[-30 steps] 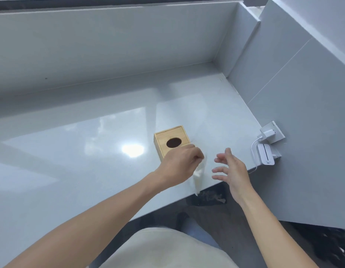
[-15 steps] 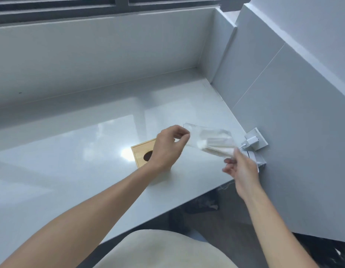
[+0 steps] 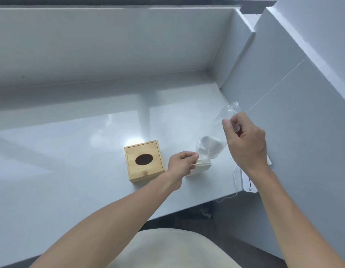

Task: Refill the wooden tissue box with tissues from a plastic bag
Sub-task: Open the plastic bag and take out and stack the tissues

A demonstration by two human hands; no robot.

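Head view, starting nearest: a pale cream garment (image 3: 167, 248) fills the bottom centre, and both bare forearms reach forward from it over the near edge of a glossy grey-white counter (image 3: 71, 161). On the counter, right of centre, the left hand (image 3: 180, 166) is clenched in a pinch on a stack of white tissues (image 3: 201, 166), thumb and fingertips closed on the stack's left end where it sticks out of the lower mouth of a clear plastic bag (image 3: 212, 146). Just left of that hand, close beside it though contact cannot be told, the wooden tissue box (image 3: 144, 161) sits flat on the counter, its lid on, with a dark oval opening in the top. Further right, at the counter's right edge against the grey side wall, a white plug-in device (image 3: 249, 183) with a thin white cable (image 3: 234, 176) is partly hidden by the right wrist. The right hand (image 3: 245, 140) is raised above the counter and farther back than the left, fingers curled shut on the upper end of the bag, so the bag hangs slanted from upper right down to lower left, with more white tissue bunched inside its lower part. Beyond, the counter runs back to a plain grey wall (image 3: 110, 45).
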